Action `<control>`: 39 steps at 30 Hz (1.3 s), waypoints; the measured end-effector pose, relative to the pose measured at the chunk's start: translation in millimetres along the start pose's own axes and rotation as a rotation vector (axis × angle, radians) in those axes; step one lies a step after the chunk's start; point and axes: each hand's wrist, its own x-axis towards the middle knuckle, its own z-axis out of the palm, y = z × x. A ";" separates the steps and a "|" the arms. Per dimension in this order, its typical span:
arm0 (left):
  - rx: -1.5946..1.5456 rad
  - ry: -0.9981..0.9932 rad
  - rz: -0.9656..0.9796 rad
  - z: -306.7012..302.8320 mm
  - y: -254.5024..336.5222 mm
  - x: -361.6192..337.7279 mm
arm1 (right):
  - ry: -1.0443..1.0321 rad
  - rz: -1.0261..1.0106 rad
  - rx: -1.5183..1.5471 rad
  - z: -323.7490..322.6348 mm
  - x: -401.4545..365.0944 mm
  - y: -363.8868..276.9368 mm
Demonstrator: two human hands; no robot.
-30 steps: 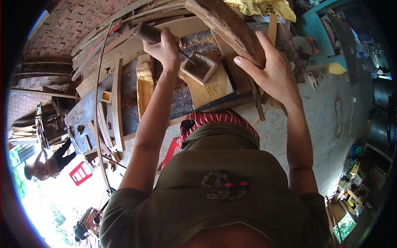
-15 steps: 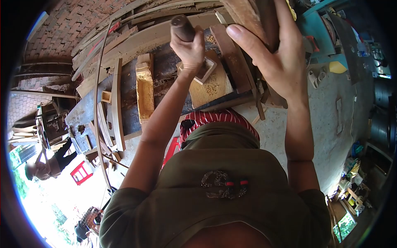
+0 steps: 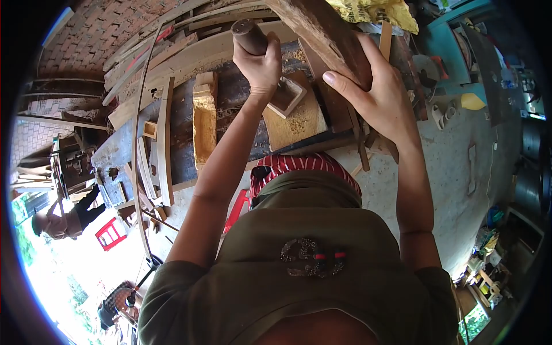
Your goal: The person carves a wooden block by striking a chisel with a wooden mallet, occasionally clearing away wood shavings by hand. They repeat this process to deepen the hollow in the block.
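Observation:
My left hand (image 3: 259, 66) is closed round the thick dark handle of a chisel (image 3: 249, 35), held upright. Its lower end goes down toward a small hollowed wooden box (image 3: 287, 99), though the tip is partly hidden by my hand. The box sits on a pale wood board (image 3: 299, 129) strewn with shavings. My right hand (image 3: 382, 100) grips one end of a heavy, rough piece of wood (image 3: 328, 37). That piece is raised above the bench, up and to the right of the chisel handle, apart from it.
On the dark workbench (image 3: 230, 123) lie a hollowed yellowish wood block (image 3: 204, 121), long strips (image 3: 165, 144) and a small square frame (image 3: 150, 129). Planks (image 3: 195, 46) are stacked behind. A yellow sack (image 3: 379, 12) lies at the far right. Two people (image 3: 63, 223) are at the left.
My right hand has come down and to the left with the rough piece of wood, away from the camera. My left hand has shifted slightly, still round the chisel.

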 end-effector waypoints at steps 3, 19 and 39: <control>0.050 -0.009 0.059 1.3 -7.8 -1.4 | -0.011 0.065 -0.014 -1.9 -2.9 -5.0; 0.097 -0.123 0.195 9.4 14.4 -3.1 | -0.132 0.078 -0.175 -4.3 3.4 -15.4; 0.148 -0.061 0.301 11.4 12.3 -11.7 | 0.137 -0.182 0.121 2.3 13.6 -32.7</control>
